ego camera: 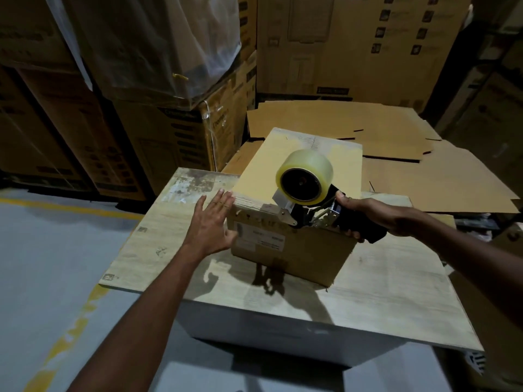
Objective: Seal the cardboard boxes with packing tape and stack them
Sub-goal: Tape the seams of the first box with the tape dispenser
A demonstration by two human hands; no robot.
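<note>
Head view, frame center: right hand (365,215) wraps its grip around the tape dispenser (308,193) on the box (294,176). Left hand (210,224), fingers spread, presses the box's side on the surface (175,239).

One closed cardboard box (297,199), one tape dispenser (311,205), one tape roll (307,176), two hands.

The place looks like a dim storeroom. The floor (51,278) is grey and smooth, with worn yellow lines (70,329) painted on it. A low table (382,292) with a pale, scratched wooden top stands in the middle, on a grey base. Behind it, tall stacks of big printed cartons (70,123) fill the back, and one stack is covered with clear plastic sheet (158,43). Flat sheets of cardboard (396,142) lie in a pile beyond the table. Light falls from above and gives dark shadows on the table top.
</note>
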